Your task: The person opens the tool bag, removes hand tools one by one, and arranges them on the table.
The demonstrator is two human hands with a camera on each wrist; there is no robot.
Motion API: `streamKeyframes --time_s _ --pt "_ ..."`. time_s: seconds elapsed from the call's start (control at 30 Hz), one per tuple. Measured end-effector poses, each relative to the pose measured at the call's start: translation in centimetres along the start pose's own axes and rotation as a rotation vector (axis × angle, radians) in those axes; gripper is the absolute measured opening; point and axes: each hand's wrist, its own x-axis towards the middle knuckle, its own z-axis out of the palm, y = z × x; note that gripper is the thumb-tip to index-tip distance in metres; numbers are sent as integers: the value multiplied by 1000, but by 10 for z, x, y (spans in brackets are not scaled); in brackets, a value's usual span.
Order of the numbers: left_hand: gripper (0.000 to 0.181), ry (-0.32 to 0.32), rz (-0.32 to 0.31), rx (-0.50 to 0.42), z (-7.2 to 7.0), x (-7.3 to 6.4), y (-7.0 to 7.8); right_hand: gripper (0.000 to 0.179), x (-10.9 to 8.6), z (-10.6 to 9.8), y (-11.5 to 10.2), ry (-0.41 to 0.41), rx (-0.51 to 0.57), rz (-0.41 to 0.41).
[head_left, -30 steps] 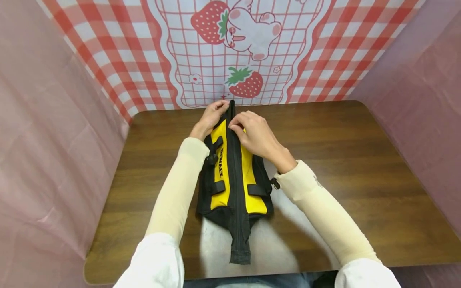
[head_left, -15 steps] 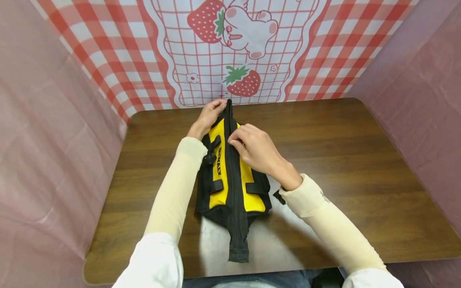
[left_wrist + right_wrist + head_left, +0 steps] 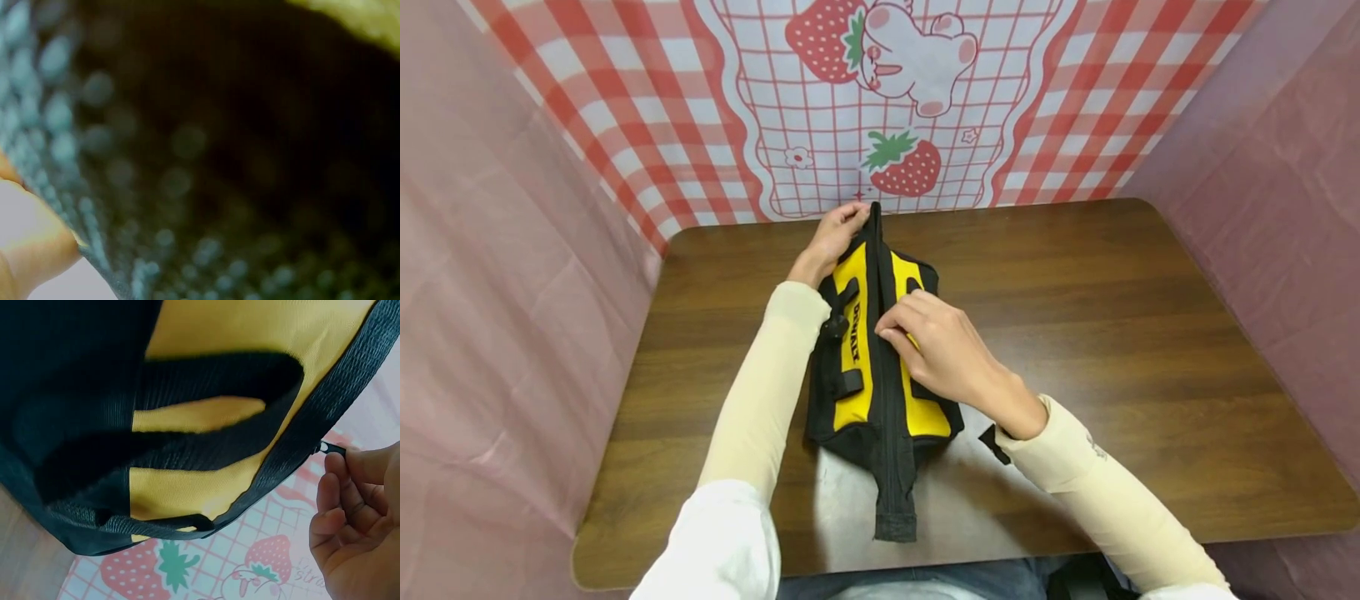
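A black and yellow DeWalt tool bag (image 3: pixel 852 410) lies lengthwise on the table, its zipper (image 3: pixel 887 417) running along the top. At the bag's far end my left hand (image 3: pixel 833 237) pinches the upper edge beside the zipper tape. My right hand (image 3: pixel 943 346) is over the middle of the bag, thumb and forefinger pinching the zipper pull (image 3: pixel 332 448), as the right wrist view shows. That view also has a black carry handle (image 3: pixel 206 390) on the yellow side panel. Blurred dark fabric (image 3: pixel 200 156) fills most of the left wrist view, with a fingertip at its left edge.
The brown wooden table (image 3: pixel 1097 333) has rounded corners and a pale reflection near its front edge. A red-checked strawberry cloth (image 3: pixel 662 108) hangs behind it. Pink curtains (image 3: pixel 520 333) flank both sides. The bag's loose zipper end (image 3: pixel 895 525) points toward the person.
My right hand has slid along the zipper from near the far end to the bag's middle, toward the person, with the pull. My left hand has kept its hold on the far end.
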Motion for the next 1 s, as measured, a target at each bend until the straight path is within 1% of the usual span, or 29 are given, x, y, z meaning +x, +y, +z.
streamKeyframes --time_s 0.13,0.37,0.57,0.63,0.73,0.87,1.0 --pt "32 13 -1 -6 0 0 -1 5 -8 -1 -10 -11 2 -24" --pt "32 12 -21 -56 1 2 -2 5 -25 -5 -29 -29 17 -44" --pt "29 29 -17 -64 1 2 -3 4 -37 -9 -44 -51 15 -81" --pt "29 29 -15 -63 1 2 -3 6 -41 -9 -49 -54 20 -102" --pt "29 29 -20 -59 1 2 -4 10 -45 -9 -55 -46 41 -139" --pt "31 37 -22 -58 1 4 -3 10 -51 -8 -64 -20 65 -185" --pt "32 44 -4 -74 1 6 -2 12 -55 -8 -74 13 74 -238"
